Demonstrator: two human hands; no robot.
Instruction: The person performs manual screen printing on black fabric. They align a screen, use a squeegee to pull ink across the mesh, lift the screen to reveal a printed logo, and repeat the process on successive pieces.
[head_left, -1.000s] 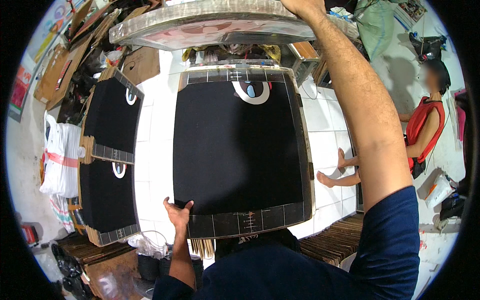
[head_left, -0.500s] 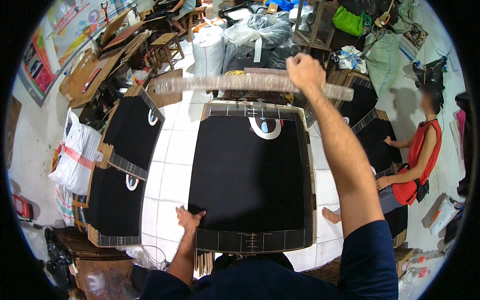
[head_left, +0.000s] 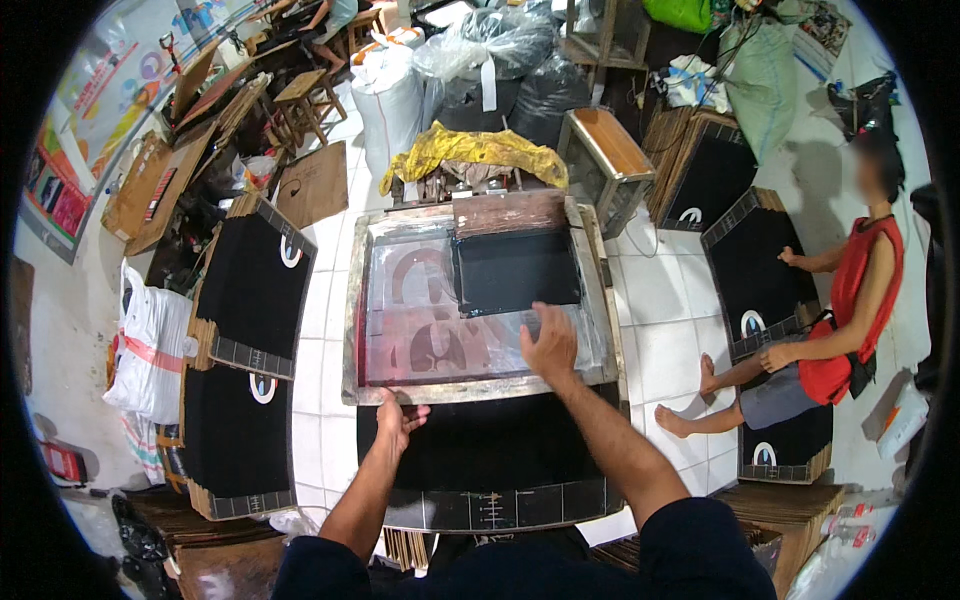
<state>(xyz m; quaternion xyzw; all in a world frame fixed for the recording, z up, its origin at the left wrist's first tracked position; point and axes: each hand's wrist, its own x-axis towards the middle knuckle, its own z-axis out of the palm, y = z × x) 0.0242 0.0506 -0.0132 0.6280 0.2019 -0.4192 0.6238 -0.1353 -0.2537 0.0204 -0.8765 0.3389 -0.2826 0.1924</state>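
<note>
A wooden screen-printing frame (head_left: 352, 330) lies flat over a board covered in black fabric (head_left: 480, 440). Its pale mesh (head_left: 410, 270) shows reddish-brown shapes at the left. Toward the far right of the mesh is a glossy dark rectangular patch (head_left: 515, 272). A reddish-brown wooden bar (head_left: 510, 212) rests at the frame's far side, along that patch. My left hand (head_left: 398, 420) is at the frame's near left edge, its fingers stretched and apart, seemingly touching the wood. Over the mesh, just nearer than the dark patch, my right hand (head_left: 550, 343) has its fingers spread and holds nothing.
Black fabric panels on boards (head_left: 255, 290) stand at the left, with similar ones (head_left: 755, 270) at the right. A seated person in red (head_left: 850, 300) is beside the right row. Beyond the frame are a yellow cloth (head_left: 475, 158), a wooden stand (head_left: 610, 150) and stuffed sacks (head_left: 385, 110).
The raised frame has come down over the black fabric, covering its far part and the printed eye. My right hand has let go of it and moved nearer; my left hand shifted to its near edge.
</note>
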